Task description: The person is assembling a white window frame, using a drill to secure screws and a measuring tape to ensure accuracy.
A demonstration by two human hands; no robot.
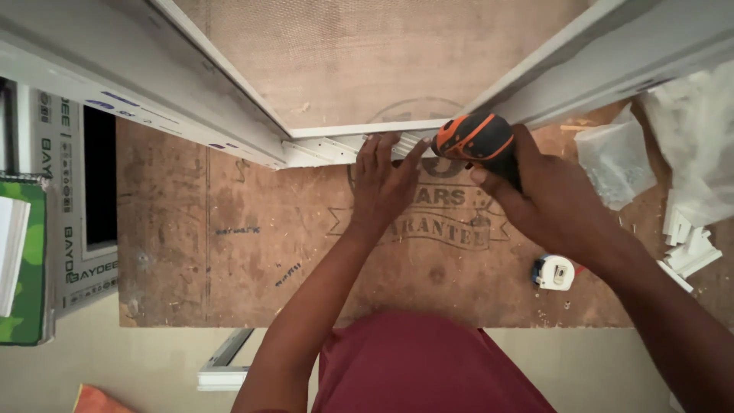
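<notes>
While the person is leaning over the bench (252,252), this is how things are standing:

Left hand: the left hand (384,182) is pressing flat on the white frame rail (336,145), its fingers (372,153) lying together and stretched toward the far edge of the bench, clamped on nothing.

Right hand: the right hand (547,195) is gripping the orange and black drill (474,138), fingers wrapped tight around its handle.

Frame: the rail is lying crosswise near the middle of the far edge of the bench, its long axis running left to right, with two longer white frame members (191,84) angling away from its ends toward the far corners.

Key relation: the drill's nose is pointing left along the rail's long axis, meeting the rail's right end just beside the left fingertips; the rail is lying to the left of the drill hand, and the left hand is the nearer one, already touching it.

Bit: I cannot tell whether it is touching the frame, as the left fingers are hiding it.

Nearby: a small white tape measure (553,272) is sitting near the right forearm toward the near edge; a clear plastic bag (615,160) and white offcuts (688,245) are lying by the right edge.
</notes>
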